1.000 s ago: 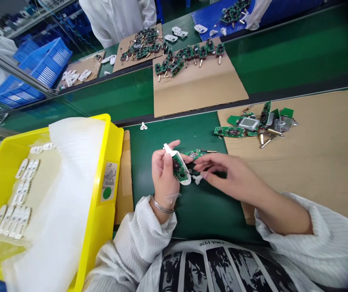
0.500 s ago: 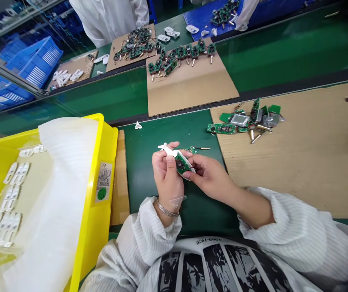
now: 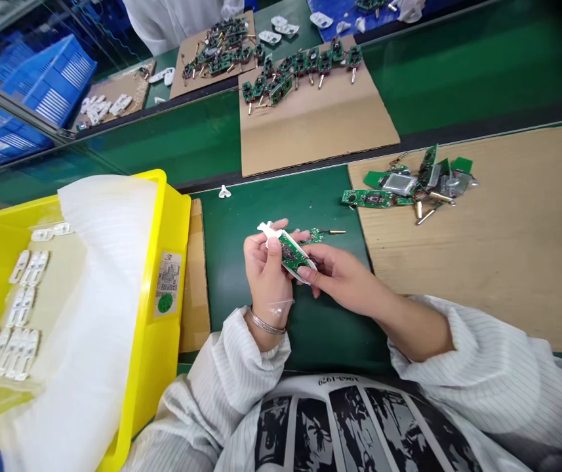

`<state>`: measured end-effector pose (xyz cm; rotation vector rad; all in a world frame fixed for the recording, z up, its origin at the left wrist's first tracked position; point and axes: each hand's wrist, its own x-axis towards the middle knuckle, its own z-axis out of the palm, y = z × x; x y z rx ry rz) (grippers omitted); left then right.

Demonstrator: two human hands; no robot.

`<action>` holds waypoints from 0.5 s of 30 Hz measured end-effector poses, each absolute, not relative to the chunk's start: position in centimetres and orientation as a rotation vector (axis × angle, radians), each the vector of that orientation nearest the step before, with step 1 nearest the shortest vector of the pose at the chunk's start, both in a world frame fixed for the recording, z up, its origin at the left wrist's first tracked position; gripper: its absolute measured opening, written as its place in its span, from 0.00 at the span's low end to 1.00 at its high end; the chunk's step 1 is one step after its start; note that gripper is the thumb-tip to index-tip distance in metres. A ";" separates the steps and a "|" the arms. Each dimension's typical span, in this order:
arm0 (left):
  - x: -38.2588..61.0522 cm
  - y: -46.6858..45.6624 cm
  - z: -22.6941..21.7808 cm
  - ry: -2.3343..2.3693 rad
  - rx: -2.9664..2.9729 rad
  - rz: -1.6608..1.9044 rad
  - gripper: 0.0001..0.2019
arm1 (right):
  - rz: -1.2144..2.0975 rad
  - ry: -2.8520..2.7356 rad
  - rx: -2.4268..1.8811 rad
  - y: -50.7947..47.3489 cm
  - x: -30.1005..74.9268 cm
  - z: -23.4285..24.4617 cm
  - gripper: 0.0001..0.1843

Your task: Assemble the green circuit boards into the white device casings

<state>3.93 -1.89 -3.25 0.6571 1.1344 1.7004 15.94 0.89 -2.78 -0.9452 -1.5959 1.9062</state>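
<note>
Between my hands is a white plastic housing (image 3: 267,229) with a green circuit board (image 3: 288,252) lying in it, component side up. My left hand (image 3: 269,275) is closed around its upper left end, the thumb resting on the board's edge. The fingers of my right hand (image 3: 336,272) grip the lower right end, with the thumb on the board. Just behind my hands, a small green board with a brass-coloured metal probe (image 3: 330,231) lies on the green work surface (image 3: 241,203). A small white plastic piece (image 3: 224,191) sits farther back.
A yellow bin (image 3: 155,223) at left holds several white housings (image 3: 15,351) and a white foam sheet (image 3: 98,262). Boards with brass probes are piled (image 3: 408,183) on cardboard (image 3: 482,275) at right. More boards (image 3: 300,65) lie on cardboard behind. A person in white (image 3: 162,23) stands opposite.
The circuit board now lies flatter along the white housing, and more of its face shows. Both hands keep their grip, with the right thumb shifted slightly. The whole view has tilted a little.
</note>
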 end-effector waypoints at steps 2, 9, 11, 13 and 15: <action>4.0 -2.0 -3.3 1.161 0.665 1.679 0.13 | 1.970 -1.500 -0.937 0.8 15.8 -2.7 0.12; 4.1 -2.0 -3.0 1.097 0.652 1.620 0.13 | 1.958 -1.448 -1.103 0.7 16.0 -2.4 0.14; 4.1 -2.0 -2.9 1.064 0.638 1.582 0.12 | 1.929 -1.434 -1.092 0.7 16.1 -2.4 0.15; 4.0 -2.0 -2.9 1.035 0.632 1.553 0.12 | 1.919 -1.418 -1.075 0.7 16.2 -2.3 0.15; 3.9 -2.0 -2.9 1.012 0.640 1.530 0.12 | 1.931 -1.398 -1.070 0.7 16.3 -2.3 0.15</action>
